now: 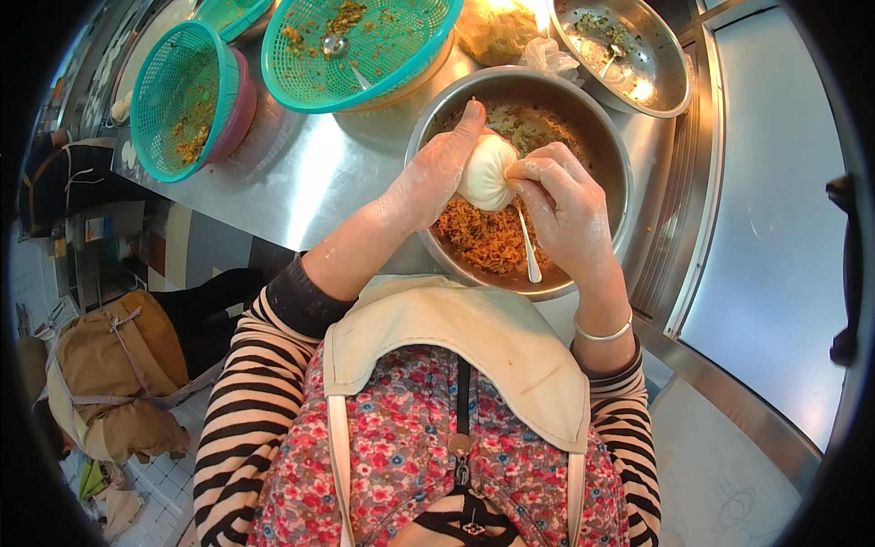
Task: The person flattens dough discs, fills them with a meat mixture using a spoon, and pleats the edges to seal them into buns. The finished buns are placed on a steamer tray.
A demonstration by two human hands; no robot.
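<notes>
A round, pleated white dough bun (489,172) is held above a large stainless steel bowl (618,184). My left hand (437,167) cups the bun from its left side, thumb pointing up. The fingertips of my right hand (564,198) pinch the gathered dough at the bun's right edge. Below in the bowl lies an orange-brown shredded filling (482,239), with darker bits smeared on the far wall. A metal spoon (528,249) rests in the filling, its handle towards me. What is inside the bun is hidden.
Green plastic colanders (389,89) with food remnants stand to the left on the steel table (301,184). A second steel bowl (673,92) with a spoon sits at the far right, beside a plastic bag of something yellowish (495,31). A glass panel (772,205) borders the right. Another person (123,369) bends at lower left.
</notes>
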